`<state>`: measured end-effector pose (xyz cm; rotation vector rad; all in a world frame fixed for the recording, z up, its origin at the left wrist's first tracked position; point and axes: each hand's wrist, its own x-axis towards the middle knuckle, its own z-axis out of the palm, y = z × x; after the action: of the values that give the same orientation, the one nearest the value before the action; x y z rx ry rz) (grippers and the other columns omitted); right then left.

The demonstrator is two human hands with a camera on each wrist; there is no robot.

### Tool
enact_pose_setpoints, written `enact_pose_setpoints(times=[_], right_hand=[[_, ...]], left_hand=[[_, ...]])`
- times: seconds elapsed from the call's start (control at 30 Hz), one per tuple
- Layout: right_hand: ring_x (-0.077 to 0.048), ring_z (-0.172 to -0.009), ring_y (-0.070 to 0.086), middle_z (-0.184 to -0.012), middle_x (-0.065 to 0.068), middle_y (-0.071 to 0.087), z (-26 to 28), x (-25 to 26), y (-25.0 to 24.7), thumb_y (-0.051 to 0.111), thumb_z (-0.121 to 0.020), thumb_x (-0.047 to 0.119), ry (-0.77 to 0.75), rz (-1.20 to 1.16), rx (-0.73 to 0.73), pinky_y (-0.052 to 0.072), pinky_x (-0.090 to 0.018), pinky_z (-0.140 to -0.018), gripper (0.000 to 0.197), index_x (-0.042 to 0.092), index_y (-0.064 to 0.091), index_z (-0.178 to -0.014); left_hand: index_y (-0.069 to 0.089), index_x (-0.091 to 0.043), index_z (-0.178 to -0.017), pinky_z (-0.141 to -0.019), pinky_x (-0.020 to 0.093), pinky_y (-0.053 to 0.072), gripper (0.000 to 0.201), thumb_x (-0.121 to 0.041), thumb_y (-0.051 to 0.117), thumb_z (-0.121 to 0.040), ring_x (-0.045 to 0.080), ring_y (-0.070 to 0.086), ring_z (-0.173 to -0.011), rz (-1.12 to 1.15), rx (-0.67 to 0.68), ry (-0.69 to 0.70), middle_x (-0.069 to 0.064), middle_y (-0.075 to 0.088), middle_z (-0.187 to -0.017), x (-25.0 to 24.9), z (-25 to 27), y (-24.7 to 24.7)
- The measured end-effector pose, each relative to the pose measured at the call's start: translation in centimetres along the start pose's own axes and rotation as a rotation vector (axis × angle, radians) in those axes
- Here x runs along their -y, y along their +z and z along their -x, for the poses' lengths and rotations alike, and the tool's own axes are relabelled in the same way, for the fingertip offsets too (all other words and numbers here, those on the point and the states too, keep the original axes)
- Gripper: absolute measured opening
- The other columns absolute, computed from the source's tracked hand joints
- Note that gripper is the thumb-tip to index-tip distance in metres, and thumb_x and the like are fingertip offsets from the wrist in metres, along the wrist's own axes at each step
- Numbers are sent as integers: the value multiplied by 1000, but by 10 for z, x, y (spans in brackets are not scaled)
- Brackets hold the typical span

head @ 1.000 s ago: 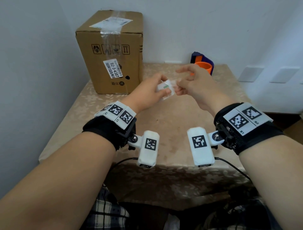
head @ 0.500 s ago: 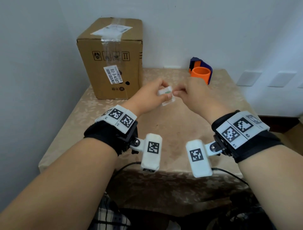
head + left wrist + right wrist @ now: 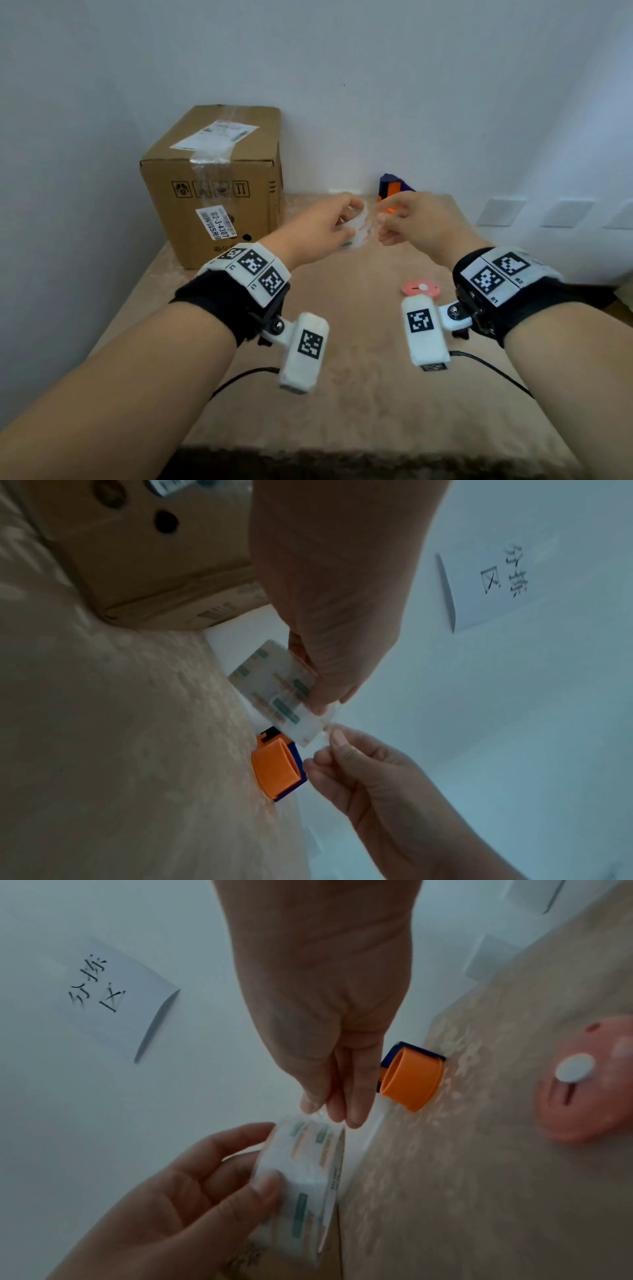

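Observation:
A roll of clear tape (image 3: 359, 230) printed with green and orange labels hangs in the air above the table. My left hand (image 3: 337, 222) grips the roll, thumb on its printed face (image 3: 301, 1164) and fingers on the far side. My right hand (image 3: 385, 224) sits just right of it, with thumb and fingers pinching the loose clear end of the tape (image 3: 325, 725). In the right wrist view the pinching fingertips (image 3: 330, 1110) touch the top edge of the roll. Only a short strip is pulled off.
A taped cardboard box (image 3: 219, 185) stands at the back left of the beige-clothed table (image 3: 342, 394). An orange and blue tape dispenser (image 3: 394, 188) sits by the back wall. A pink disc (image 3: 420, 288) lies under my right wrist. A handwritten paper note (image 3: 496, 582) hangs on the wall.
Both hands have risen and moved away from me with the roll. My right hand has drawn slightly away from it. The head view has tilted up, and the pink disc now shows.

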<state>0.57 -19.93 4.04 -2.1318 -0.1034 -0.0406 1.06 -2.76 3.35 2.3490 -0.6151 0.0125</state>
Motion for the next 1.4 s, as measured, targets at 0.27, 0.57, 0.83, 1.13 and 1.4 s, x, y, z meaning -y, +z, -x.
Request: enact_pose_setpoints(times=[0.27,0.57,0.83,1.13,1.4], right_hand=[[-27,-94,68,-99,-11,71,-32,-17,-11,41,-91,3,109,237,-34,54,-26,-89,36,12,58,-123],[-14,-81,56,-89,-5,62,-34,-39,-8,50,-94,10,111,365,27,38,-9,-54,23,6,66,-109],[-20,-98,60,-102,1,67,-29,-49,-24,59,-87,32,94,687,80,45,-34,-95,18,21,70,-97],[-34,-117,57,-124,-20,63,19,-43,-20,59,-88,42,325,809,409,46,-39,-99,54,-4,62,-117],[-14,-59,53,-91,-14,70,24,-53,-3,64,-86,31,306,627,197,37,-22,-52,34,1,67,-103]], left_hand=[[52,-7,-115,-89,37,49,25,-7,47,-91,32,59,-105,-299,-70,-116,14,63,-114,32,-52,8],[55,-7,-103,-86,38,43,18,-6,49,-86,36,58,-100,-590,-4,-200,18,62,-107,68,-76,38],[49,-12,-119,-96,42,37,30,-9,44,-89,33,52,-116,-643,-17,-142,14,57,-125,57,-62,26],[45,-12,-129,-99,41,39,39,-18,47,-91,32,48,-122,-578,-24,-52,13,53,-133,33,-21,20],[46,-11,-127,-90,41,46,36,-17,46,-92,32,55,-114,-560,-6,-62,11,55,-131,43,2,14]])
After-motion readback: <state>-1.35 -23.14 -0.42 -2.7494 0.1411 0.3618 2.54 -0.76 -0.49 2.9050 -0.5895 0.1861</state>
